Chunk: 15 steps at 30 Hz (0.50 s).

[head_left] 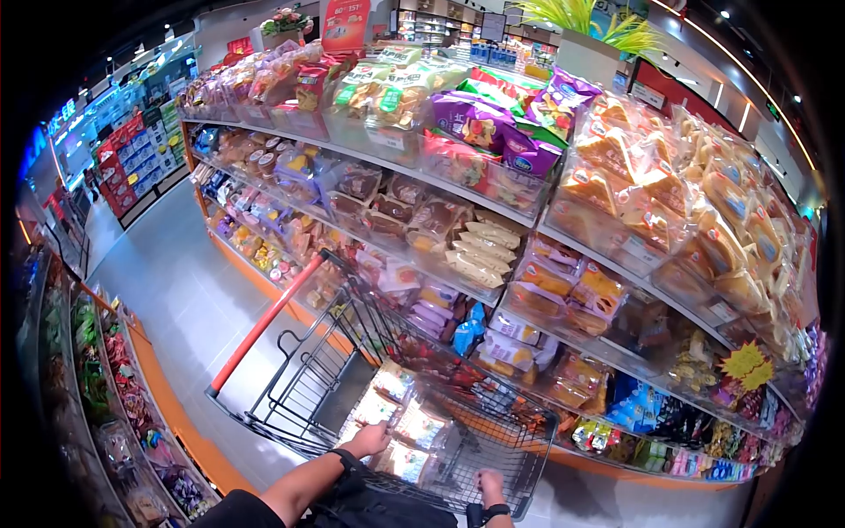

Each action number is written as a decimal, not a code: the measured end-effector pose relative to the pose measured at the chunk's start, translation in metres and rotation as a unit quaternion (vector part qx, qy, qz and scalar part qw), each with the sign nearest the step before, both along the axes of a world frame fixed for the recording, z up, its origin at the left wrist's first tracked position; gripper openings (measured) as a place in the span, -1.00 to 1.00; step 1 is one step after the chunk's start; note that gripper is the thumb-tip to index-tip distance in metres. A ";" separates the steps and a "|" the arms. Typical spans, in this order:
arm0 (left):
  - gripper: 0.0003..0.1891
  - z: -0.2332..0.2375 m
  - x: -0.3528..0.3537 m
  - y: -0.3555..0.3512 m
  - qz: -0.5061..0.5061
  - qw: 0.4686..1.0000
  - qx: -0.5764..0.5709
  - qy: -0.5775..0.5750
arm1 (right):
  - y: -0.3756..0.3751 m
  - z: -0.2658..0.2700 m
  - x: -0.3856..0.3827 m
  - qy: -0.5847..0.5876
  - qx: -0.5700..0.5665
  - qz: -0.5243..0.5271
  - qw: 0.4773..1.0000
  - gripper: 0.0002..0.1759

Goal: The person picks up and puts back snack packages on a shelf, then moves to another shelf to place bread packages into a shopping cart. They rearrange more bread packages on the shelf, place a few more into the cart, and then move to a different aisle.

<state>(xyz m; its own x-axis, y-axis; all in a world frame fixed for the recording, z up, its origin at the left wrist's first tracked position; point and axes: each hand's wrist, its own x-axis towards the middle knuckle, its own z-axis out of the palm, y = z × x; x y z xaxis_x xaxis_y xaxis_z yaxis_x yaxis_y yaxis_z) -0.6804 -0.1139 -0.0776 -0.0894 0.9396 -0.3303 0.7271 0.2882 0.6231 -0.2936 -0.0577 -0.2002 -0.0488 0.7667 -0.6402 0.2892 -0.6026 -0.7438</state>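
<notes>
A wire shopping cart (295, 400) with a red handle stands right in front of me. Inside it are several clear-wrapped food packs (421, 424) with white and brown labels, lying close together; glare hides the print. My left hand (370, 438) is closed at the near left edge of these packs, its fingers curled onto the wrapping. My right hand (489, 482) is a loose fist over the cart's near right side, apart from the labelled packs. Whatever its fingers hold, if anything, is too small to make out. Dark bands circle both wrists.
A long tiered shelf (475, 286) full of bagged snacks runs along the cart's far side. Sandwich-shaped packs (607, 167) and purple snack bags (475, 119) fill its upper tier. Another stocked shelf with an orange base (167, 409) borders the tiled aisle (172, 273) at left.
</notes>
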 end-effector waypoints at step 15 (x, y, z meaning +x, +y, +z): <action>-0.44 0.074 -0.001 0.144 0.022 0.980 0.186 -0.059 | 0.225 0.182 -0.154 -0.151 0.374 0.115 0.908 -0.58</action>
